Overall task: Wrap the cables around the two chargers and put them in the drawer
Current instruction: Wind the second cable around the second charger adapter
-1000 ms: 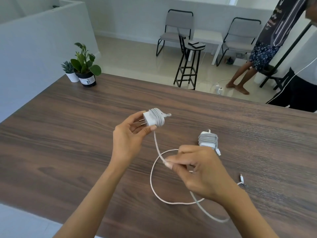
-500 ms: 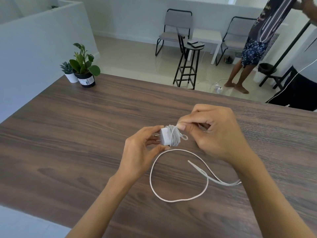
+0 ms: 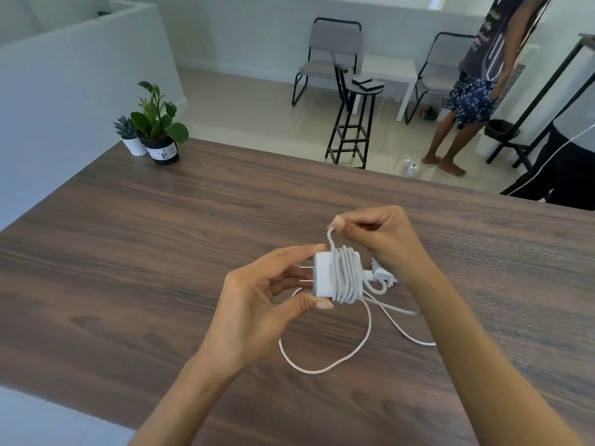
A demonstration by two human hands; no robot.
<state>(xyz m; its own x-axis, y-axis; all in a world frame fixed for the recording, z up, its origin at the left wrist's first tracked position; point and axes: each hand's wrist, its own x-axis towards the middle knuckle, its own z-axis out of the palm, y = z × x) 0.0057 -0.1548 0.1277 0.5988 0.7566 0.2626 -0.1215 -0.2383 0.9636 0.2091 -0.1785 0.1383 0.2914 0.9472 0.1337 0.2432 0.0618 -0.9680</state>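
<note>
My left hand (image 3: pixel 267 304) pinches a white charger (image 3: pixel 323 278) between thumb and fingers, prongs pointing left, above the wooden table (image 3: pixel 161 252). Several turns of white cable (image 3: pixel 346 276) lie around its body. My right hand (image 3: pixel 380 236) pinches the cable just above the charger, lifting a short stretch upright. The loose remainder of the cable (image 3: pixel 325 365) lies in a loop on the table below. A second charger is mostly hidden behind my right wrist; only a white plug tip (image 3: pixel 384 278) shows. No drawer is in view.
Two potted plants (image 3: pixel 154 130) stand at the table's far left corner. Beyond the far edge are a black stool (image 3: pixel 354 123), two chairs and a small white table. A person (image 3: pixel 476 85) stands on the floor at the back right.
My right hand carried the cable from below the charger up and over it, adding turns. The loose loop on the table has shrunk. The other wrapped charger is now hidden behind my right wrist.
</note>
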